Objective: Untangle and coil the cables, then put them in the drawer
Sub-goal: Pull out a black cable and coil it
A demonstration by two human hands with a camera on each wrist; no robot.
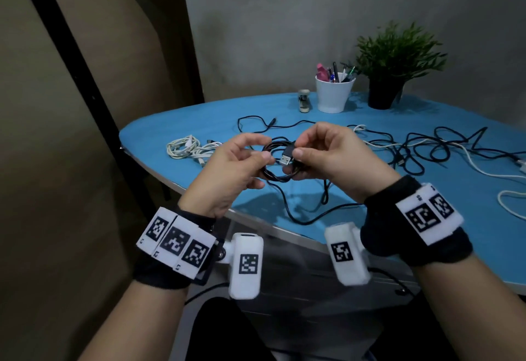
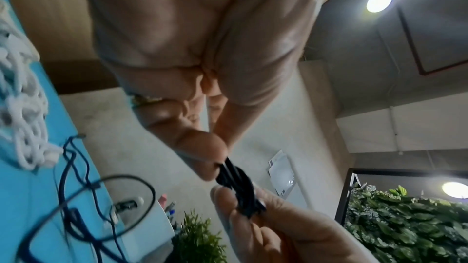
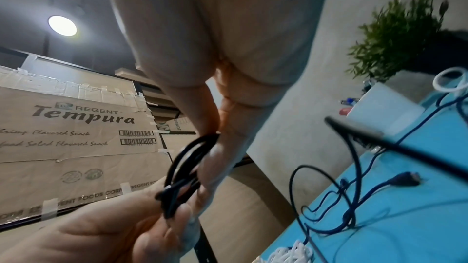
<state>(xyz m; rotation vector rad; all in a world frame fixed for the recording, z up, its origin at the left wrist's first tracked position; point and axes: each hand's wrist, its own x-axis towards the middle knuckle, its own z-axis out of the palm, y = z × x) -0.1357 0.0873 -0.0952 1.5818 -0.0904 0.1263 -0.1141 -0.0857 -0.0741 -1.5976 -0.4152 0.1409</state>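
Both hands hold a small coil of black cable [image 1: 277, 167] above the near edge of the blue table [image 1: 216, 121]. My left hand [image 1: 242, 161] pinches the coil's left side between thumb and fingers. My right hand [image 1: 307, 153] grips the right side, its thumb pressing the USB plug [image 1: 287, 158] against the loops. The wrist views show the same black coil [image 2: 235, 181] [image 3: 185, 175] pinched between both hands' fingers. A bundle of coiled white cables [image 1: 189, 147] lies on the table to the left. Loose tangled black and white cables [image 1: 421, 147] spread across the right. No drawer is in view.
A white cup of pens [image 1: 334, 91], a potted plant [image 1: 395, 67] and a small stapler [image 1: 304, 100] stand at the table's far edge. A black cable tail [image 1: 301, 212] hangs over the near edge. Cardboard boxes [image 3: 73, 137] stand to the left.
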